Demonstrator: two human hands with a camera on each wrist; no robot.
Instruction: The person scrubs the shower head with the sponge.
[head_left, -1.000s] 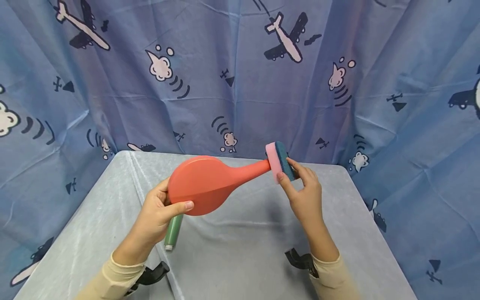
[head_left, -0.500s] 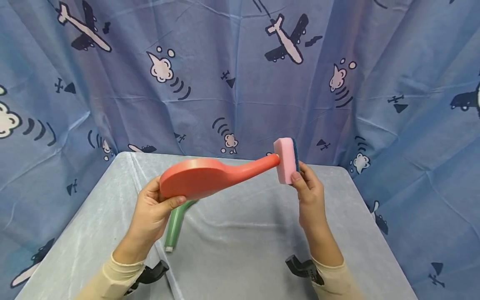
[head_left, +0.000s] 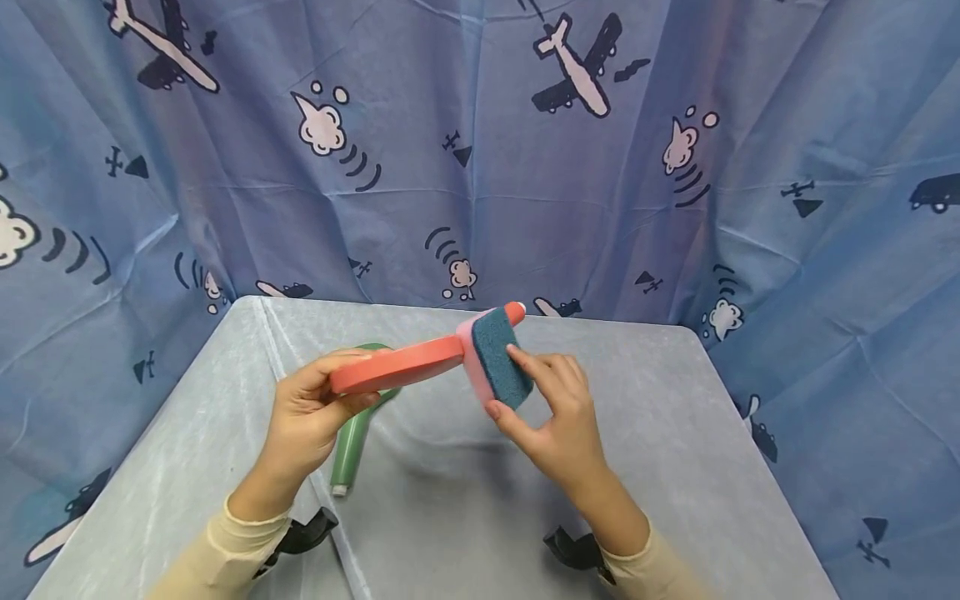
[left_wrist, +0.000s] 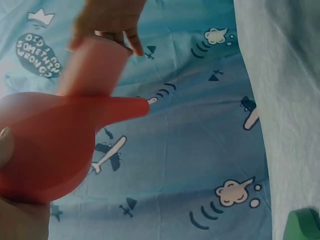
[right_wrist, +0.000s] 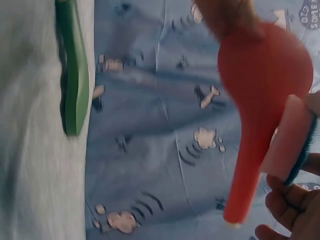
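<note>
Held the red paddle above the middle of the worktop, left hand curled round the broad blade end, thumb on top. Kept the paddle nearly flat, edge-on to the head view, handle tip poking out far-right past the sponge.

Pinched the sponge in the right hand, thumb under the pink side, fingers spread on the dark blue scouring face. Pressed the pink side against the paddle's neck, where blade narrows into handle.

Compared with a second earlier: had rolled the paddle from showing its broad face to lying flat, and had slid the sponge from the handle's tip inward along the shaft toward the blade. Looked, by judgement, like a wiping stroke partway along, handle covered and blade next.

From the left wrist, showed the paddle as a red bulb with the blurred sponge laid over its neck. From the right wrist, showed the sponge beside the handle.

Left a green paddle lying on the worktop, near-left beneath the red one, untouched. Hung an aeroplane-print blue cloth behind and to both sides.
</note>
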